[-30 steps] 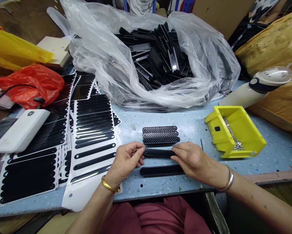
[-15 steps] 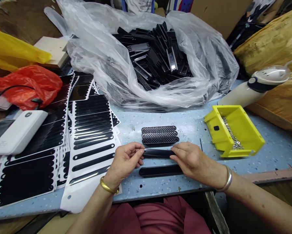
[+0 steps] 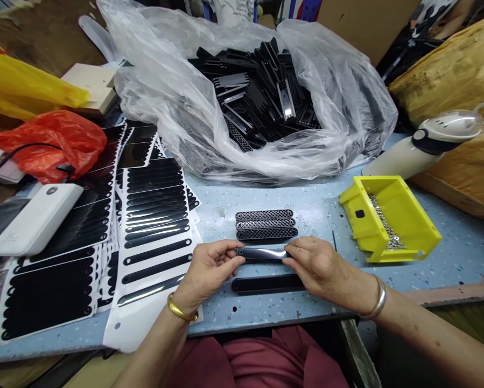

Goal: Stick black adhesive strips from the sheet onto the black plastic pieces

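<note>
My left hand [image 3: 209,269] and my right hand [image 3: 316,264] each pinch one end of a long black strip [image 3: 261,253], held level just above the blue table [image 3: 314,205]. Its glossy face catches the light. A second black strip [image 3: 266,283] lies flat on the table just below it. Three black mesh strips [image 3: 266,224] lie side by side just behind my hands. Sheets of black oblong stickers [image 3: 155,215] on white backing lie to the left of my left hand.
A big clear plastic bag [image 3: 177,102] of black plastic parts [image 3: 261,91] fills the back. A yellow bin [image 3: 391,218] with small metal pieces stands at the right, a white bottle [image 3: 427,143] behind it. A white power bank [image 3: 35,218] and red bag [image 3: 51,140] sit left.
The strip between my hands has been turned, so its shiny face now shows. Both hands stay in nearly the same place.
</note>
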`<state>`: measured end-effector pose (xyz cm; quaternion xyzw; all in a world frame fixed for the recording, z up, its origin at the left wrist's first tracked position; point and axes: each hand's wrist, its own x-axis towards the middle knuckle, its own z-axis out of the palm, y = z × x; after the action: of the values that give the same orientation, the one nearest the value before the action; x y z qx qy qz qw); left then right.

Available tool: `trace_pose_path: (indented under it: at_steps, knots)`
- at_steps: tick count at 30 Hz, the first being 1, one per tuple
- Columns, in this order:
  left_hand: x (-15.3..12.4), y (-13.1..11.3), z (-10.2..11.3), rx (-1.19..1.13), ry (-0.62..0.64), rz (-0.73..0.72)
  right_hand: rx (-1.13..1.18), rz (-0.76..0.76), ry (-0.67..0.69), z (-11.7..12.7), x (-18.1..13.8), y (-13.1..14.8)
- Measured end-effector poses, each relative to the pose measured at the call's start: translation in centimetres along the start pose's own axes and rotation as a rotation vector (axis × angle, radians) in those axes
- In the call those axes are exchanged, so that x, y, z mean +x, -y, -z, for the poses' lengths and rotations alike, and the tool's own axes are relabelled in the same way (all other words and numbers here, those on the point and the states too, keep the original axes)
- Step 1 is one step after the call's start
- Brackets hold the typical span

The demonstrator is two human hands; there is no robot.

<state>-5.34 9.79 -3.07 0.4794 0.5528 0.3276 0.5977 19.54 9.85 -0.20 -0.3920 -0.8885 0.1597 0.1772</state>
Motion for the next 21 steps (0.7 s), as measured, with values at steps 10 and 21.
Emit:
trace_pose_path:
  at_steps: [10,21]
  knots:
    - [0.01,0.23,-0.03,0.006,0.001,0.006,0.045,0.023,-0.027,0.06,-0.3,-0.2]
    - [-0.02,0.37,0.07,0.015,0.011,0.004,0.015,0.004,0.003,-0.25,-0.2,-0.28]
